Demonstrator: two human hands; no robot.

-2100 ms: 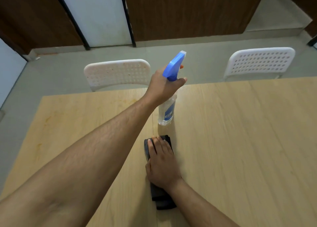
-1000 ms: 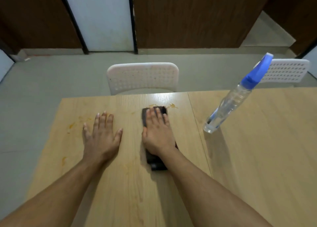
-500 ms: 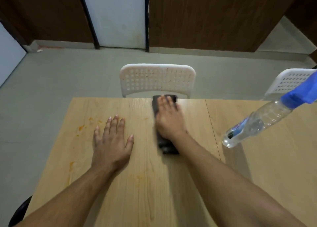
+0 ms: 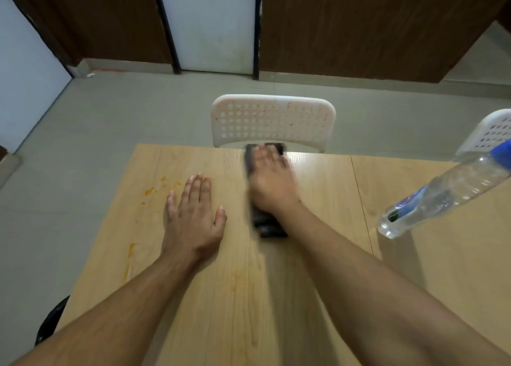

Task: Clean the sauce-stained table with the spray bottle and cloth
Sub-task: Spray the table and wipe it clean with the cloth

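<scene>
Since half a second ago the right hand [image 4: 272,184] has pushed the cloth [image 4: 265,226] a little farther away, so the cloth's far end now reaches the far edge of the counter [image 4: 290,296]; the left hand [image 4: 193,216] has kept its place.

Nearest the camera, both forearms reach forward over the wood. Faint orange smears lie between them, and stronger sauce stains [image 4: 150,191] sit toward the left edge, just beyond and left of the left hand; none of these is wiped yet. The left hand rests flat, fingers straight and together, palm down, holding nothing; it likely braces the person's lean over the counter.

To its right, the right hand lies flat on the dark folded cloth, fingers extended, pressing rather than gripping, which suits a sliding wipe. The cloth's long axis runs near to far, in line with the forearm. Its near end shows behind the wrist and its far end beyond the fingertips. Motion blur softens this hand, so whether the thumb hooks the cloth's edge I cannot tell.

Well to the right stands the spray bottle [image 4: 439,196], set apart from both hands. Its clear body appears to lean, probably lens distortion, blue head toward the upper right and cut by the frame.

Beyond the counter's far edge are a white perforated chair [image 4: 273,120] and a second chair [image 4: 495,131].
</scene>
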